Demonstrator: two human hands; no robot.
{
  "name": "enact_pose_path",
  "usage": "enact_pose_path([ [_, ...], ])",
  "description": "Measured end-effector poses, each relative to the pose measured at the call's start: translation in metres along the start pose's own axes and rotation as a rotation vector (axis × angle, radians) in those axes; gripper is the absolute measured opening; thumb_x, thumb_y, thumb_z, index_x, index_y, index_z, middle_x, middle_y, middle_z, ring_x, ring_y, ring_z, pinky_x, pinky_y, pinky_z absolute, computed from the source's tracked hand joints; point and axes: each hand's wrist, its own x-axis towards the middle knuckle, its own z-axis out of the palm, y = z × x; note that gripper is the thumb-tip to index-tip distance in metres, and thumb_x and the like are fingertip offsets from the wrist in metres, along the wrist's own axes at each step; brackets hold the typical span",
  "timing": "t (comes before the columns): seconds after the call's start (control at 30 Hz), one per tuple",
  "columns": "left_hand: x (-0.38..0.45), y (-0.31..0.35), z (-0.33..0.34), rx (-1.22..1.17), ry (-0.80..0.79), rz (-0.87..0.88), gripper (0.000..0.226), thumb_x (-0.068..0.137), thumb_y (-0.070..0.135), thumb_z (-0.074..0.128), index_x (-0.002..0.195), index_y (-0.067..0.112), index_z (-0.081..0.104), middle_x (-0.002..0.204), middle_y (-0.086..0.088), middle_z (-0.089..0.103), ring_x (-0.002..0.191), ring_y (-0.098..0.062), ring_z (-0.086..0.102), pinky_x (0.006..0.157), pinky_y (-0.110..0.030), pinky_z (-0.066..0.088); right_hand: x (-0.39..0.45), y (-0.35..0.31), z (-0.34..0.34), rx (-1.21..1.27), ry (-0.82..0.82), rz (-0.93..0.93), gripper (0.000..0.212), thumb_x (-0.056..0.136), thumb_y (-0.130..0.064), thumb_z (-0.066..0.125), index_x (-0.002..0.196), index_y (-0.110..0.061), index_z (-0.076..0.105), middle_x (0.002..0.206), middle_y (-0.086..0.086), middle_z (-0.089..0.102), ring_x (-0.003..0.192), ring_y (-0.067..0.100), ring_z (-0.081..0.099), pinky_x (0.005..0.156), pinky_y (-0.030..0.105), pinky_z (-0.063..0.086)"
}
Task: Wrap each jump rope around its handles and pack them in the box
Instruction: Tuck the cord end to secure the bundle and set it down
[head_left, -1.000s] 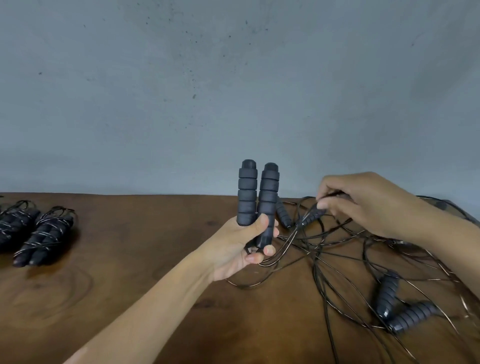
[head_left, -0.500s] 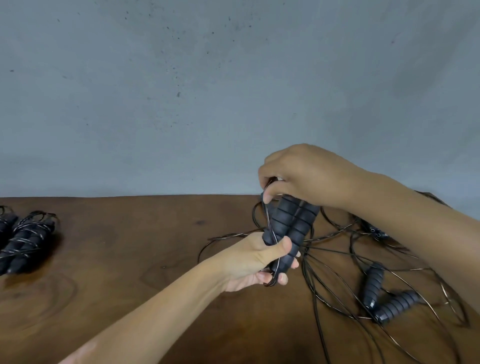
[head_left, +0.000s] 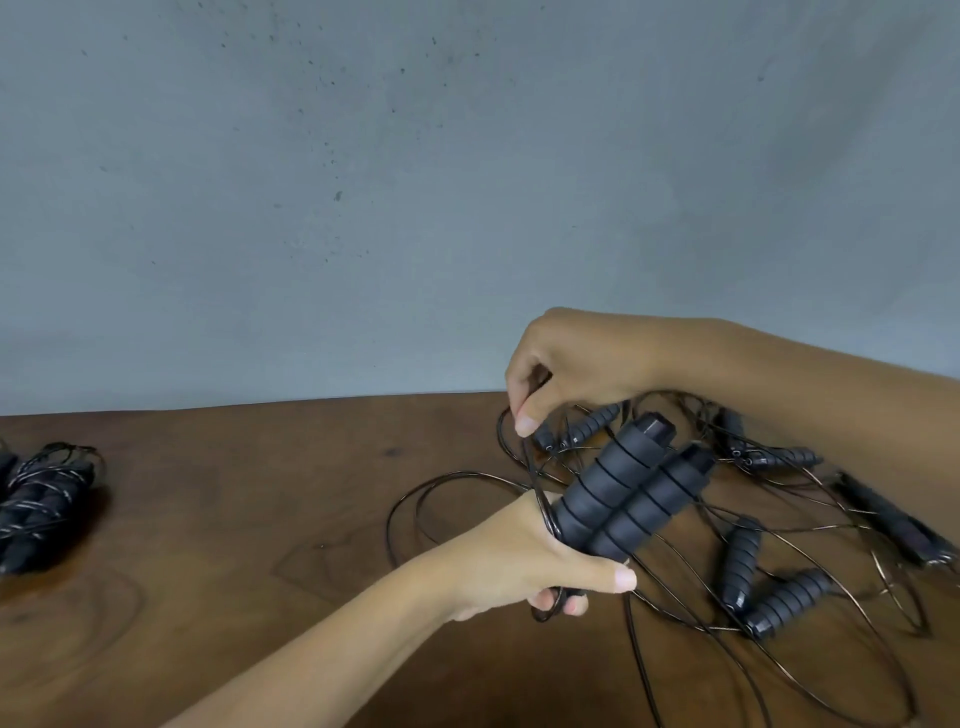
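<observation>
My left hand (head_left: 524, 564) grips the lower ends of two black ribbed jump-rope handles (head_left: 623, 493), held side by side and tilted up to the right. Just above them my right hand (head_left: 571, 364) pinches the thin dark rope (head_left: 527, 462), which runs down past the handles' left side to my left hand. Behind and to the right lies a tangle of loose ropes with more black handles: a pair (head_left: 763, 587) at right and others (head_left: 587, 426) under my right hand. No box is in view.
Wrapped jump-rope bundles (head_left: 41, 504) lie at the left edge of the brown wooden table (head_left: 260, 519). A grey wall (head_left: 363, 182) rises directly behind the table. Loose rope loops (head_left: 841, 691) spread over the table's right side.
The handles went from upright to tilted right and lower. My right hand left the tangle, came over the handle tops, and now draws the rope down their left side.
</observation>
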Motion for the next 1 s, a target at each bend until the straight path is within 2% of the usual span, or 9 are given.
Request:
enact_pose_path([
  [0.13, -0.005, 0.01, -0.004, 0.102, 0.017, 0.102, 0.018, 0.095, 0.012, 0.075, 0.088, 0.026, 0.067, 0.068, 0.002, 0.058, 0.064, -0.015, 0.052, 0.057, -0.024, 0.038, -0.011, 0.017, -0.007, 0.191, -0.062, 0.058, 0.016, 0.088, -0.026, 0.079, 0.087, -0.01, 0.079, 0.058, -0.011, 0.066, 0.052, 0.001, 0.052, 0.056, 0.014, 0.04],
  [0.27, -0.007, 0.015, -0.012, 0.039, 0.109, 0.211, 0.028, 0.095, 0.009, 0.075, 0.089, 0.036, 0.069, 0.074, -0.003, 0.057, 0.063, -0.017, 0.052, 0.054, -0.025, 0.036, -0.02, 0.034, 0.012, 0.359, -0.035, 0.05, 0.019, 0.094, -0.008, 0.068, 0.075, -0.009, 0.07, 0.058, -0.018, 0.065, 0.06, -0.004, 0.057, 0.06, 0.015, 0.046],
  [0.4, -0.009, 0.016, -0.024, -0.162, 0.243, 0.264, 0.025, 0.096, 0.003, 0.071, 0.119, 0.008, 0.066, 0.087, -0.001, 0.063, 0.062, -0.021, 0.051, 0.05, -0.029, 0.024, -0.025, 0.042, 0.038, 0.4, 0.105, -0.012, 0.033, 0.089, -0.025, 0.058, 0.056, -0.027, 0.06, 0.056, -0.008, 0.063, 0.057, 0.0, 0.053, 0.063, 0.018, 0.043],
  [0.5, -0.01, 0.01, -0.031, -0.269, 0.328, 0.296, 0.033, 0.096, 0.003, 0.071, 0.125, -0.002, 0.055, 0.088, -0.005, 0.071, 0.063, -0.022, 0.049, 0.058, -0.041, 0.017, -0.02, 0.037, 0.059, 0.506, 0.109, -0.032, 0.038, 0.1, -0.003, 0.056, 0.069, -0.019, 0.072, 0.061, 0.0, 0.067, 0.058, 0.015, 0.056, 0.061, 0.029, 0.044],
  [0.57, -0.012, 0.006, -0.036, -0.288, 0.373, 0.312, 0.027, 0.097, 0.006, 0.071, 0.116, -0.004, 0.056, 0.087, -0.016, 0.067, 0.062, -0.022, 0.049, 0.06, -0.043, 0.016, -0.022, 0.03, 0.07, 0.512, 0.137, -0.027, 0.034, 0.103, -0.007, 0.053, 0.077, -0.014, 0.073, 0.066, -0.001, 0.069, 0.059, 0.018, 0.056, 0.062, 0.027, 0.043],
  [0.67, -0.015, -0.001, -0.041, -0.314, 0.413, 0.305, 0.01, 0.1, 0.011, 0.068, 0.101, 0.002, 0.063, 0.083, -0.016, 0.064, 0.062, -0.018, 0.05, 0.06, -0.037, 0.018, -0.027, 0.016, 0.086, 0.472, 0.251, -0.041, 0.047, 0.106, -0.011, 0.048, 0.079, -0.043, 0.069, 0.076, -0.004, 0.071, 0.058, 0.016, 0.058, 0.065, 0.014, 0.043],
  [0.73, -0.016, -0.005, -0.04, -0.367, 0.441, 0.293, 0.009, 0.099, 0.012, 0.068, 0.1, 0.003, 0.066, 0.083, -0.014, 0.064, 0.062, -0.017, 0.05, 0.059, -0.033, 0.019, -0.032, 0.007, 0.094, 0.415, 0.315, -0.007, 0.053, 0.106, -0.015, 0.047, 0.078, -0.056, 0.064, 0.077, -0.008, 0.071, 0.056, 0.012, 0.057, 0.065, 0.014, 0.046],
  [0.87, -0.015, -0.015, -0.037, -0.433, 0.476, 0.239, 0.01, 0.098, 0.013, 0.07, 0.102, 0.004, 0.068, 0.089, -0.01, 0.065, 0.062, -0.018, 0.052, 0.057, -0.029, 0.022, -0.042, -0.003, 0.105, 0.329, 0.349, 0.088, 0.043, 0.107, -0.016, 0.045, 0.081, -0.046, 0.061, 0.063, -0.025, 0.063, 0.052, 0.002, 0.052, 0.059, 0.018, 0.046],
  [1.0, -0.017, -0.02, -0.036, -0.393, 0.44, 0.198, 0.015, 0.097, 0.017, 0.071, 0.105, 0.004, 0.07, 0.09, -0.006, 0.068, 0.064, -0.018, 0.053, 0.053, -0.023, 0.029, -0.051, -0.001, 0.111, 0.312, 0.363, 0.11, 0.032, 0.107, -0.021, 0.046, 0.095, -0.038, 0.071, 0.078, -0.016, 0.069, 0.052, 0.003, 0.054, 0.061, 0.031, 0.052],
])
